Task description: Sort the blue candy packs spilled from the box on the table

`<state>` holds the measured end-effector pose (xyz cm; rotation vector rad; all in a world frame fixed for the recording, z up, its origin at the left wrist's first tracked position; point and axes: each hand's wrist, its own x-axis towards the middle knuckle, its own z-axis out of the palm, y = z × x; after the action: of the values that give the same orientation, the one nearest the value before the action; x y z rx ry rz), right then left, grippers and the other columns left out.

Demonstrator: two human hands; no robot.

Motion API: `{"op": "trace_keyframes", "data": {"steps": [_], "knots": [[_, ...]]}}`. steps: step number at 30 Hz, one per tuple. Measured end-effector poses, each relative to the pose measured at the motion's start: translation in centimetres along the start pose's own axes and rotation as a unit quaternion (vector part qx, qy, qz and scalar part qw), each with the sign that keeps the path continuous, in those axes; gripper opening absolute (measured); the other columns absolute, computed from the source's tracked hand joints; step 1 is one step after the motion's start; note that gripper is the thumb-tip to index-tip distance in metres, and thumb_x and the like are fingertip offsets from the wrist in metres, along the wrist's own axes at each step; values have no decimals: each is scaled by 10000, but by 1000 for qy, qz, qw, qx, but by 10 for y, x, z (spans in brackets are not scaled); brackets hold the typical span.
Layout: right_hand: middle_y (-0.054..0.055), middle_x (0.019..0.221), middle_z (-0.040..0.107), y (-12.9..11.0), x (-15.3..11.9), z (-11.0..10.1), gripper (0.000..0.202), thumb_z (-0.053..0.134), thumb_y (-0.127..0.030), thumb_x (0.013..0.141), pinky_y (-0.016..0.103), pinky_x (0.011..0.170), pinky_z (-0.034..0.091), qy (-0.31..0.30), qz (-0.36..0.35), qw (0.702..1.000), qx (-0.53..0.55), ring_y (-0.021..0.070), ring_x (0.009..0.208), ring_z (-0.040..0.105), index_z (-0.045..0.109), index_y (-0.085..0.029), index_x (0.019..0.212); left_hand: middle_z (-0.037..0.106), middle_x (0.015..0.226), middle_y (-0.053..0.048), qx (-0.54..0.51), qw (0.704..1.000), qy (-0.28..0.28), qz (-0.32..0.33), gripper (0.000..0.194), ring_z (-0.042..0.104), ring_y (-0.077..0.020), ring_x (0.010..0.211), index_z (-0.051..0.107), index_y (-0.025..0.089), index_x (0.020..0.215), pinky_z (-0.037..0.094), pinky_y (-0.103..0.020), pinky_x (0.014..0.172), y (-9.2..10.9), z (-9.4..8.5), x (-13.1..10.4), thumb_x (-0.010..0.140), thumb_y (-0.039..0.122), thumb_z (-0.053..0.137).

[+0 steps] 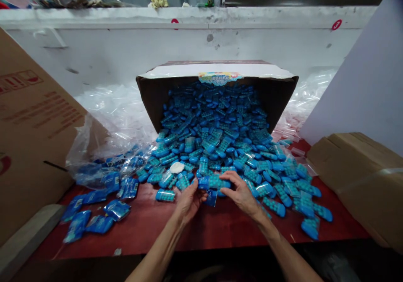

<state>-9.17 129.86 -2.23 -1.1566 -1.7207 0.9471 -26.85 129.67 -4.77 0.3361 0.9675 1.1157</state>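
Observation:
My left hand (191, 200) pinches a dark blue printed plastic packet (210, 198) between thumb and fingers. In my right hand (241, 193) is the right end of a small blue pack with rows of teal beads (218, 182), gripped between thumb and fingers. The far end of this pack meets the packet at my left fingertips; whether it is inside, I cannot tell. Behind both hands spreads a heap of similar teal and blue packs (208, 141), spilling out of a cardboard box (285, 95) lying on its side.
Several glossy blue packets (100, 224) lie at the left of the red table (151, 236). A white disc-like piece (176, 167) rests on the heap. Clear plastic bags (116, 110) pile up behind. Large cartons flank the table, one at left (37, 131) and one at right (362, 173).

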Motion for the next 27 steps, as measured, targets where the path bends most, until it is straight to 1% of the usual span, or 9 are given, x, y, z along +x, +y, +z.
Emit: {"op": "trace_keyframes", "data": {"steps": [6,12,15,18,20,23,27], "knots": [[38,1058,492,1,-1,1,262,576,-223,697,321,904,353,6,0,1000,2,176,1011,470,582,-233,959,566,516,-18,6,1000,4,9,224,554,-118,490,536,131,684,427,-190,426,-2,0,-1,707,348,587],[32,1011,524,1,-7,7,253,571,-246,701,324,859,391,19,9,1000,-2,178,968,493,571,-235,954,563,524,-11,9,1000,3,10,250,549,-108,493,537,135,678,425,-186,436,-1,1,-1,686,376,603],[34,1038,508,1,-8,7,255,570,-238,701,332,884,374,31,0,1000,-4,181,995,479,571,-239,956,558,522,-6,26,1000,-8,14,287,550,-112,500,527,141,678,420,-190,445,-1,1,-1,649,408,627],[38,1063,494,2,-8,8,248,570,-216,701,333,902,363,38,-8,999,8,179,1018,467,573,-237,948,549,508,0,45,998,-11,32,323,538,-111,481,513,148,667,411,-196,444,-1,2,-1,621,443,636],[41,1057,497,3,-9,9,242,568,-209,703,336,895,371,38,-11,999,9,181,1012,472,574,-234,944,547,502,1,47,998,-6,37,329,534,-111,473,511,149,670,409,-201,443,-2,2,-1,619,450,634],[43,1067,491,2,-11,11,256,558,-207,711,346,886,379,36,-19,999,-18,187,1010,475,571,-242,964,556,507,-7,40,999,2,32,321,544,-119,481,513,146,672,418,-208,451,-2,2,-2,629,441,630],[46,1079,483,-1,-13,13,264,553,-196,715,353,893,380,44,-29,998,-40,190,1019,473,567,-246,975,582,527,-24,33,999,-4,37,300,563,-124,498,536,135,695,450,-216,465,-3,4,-2,671,428,596]]}}
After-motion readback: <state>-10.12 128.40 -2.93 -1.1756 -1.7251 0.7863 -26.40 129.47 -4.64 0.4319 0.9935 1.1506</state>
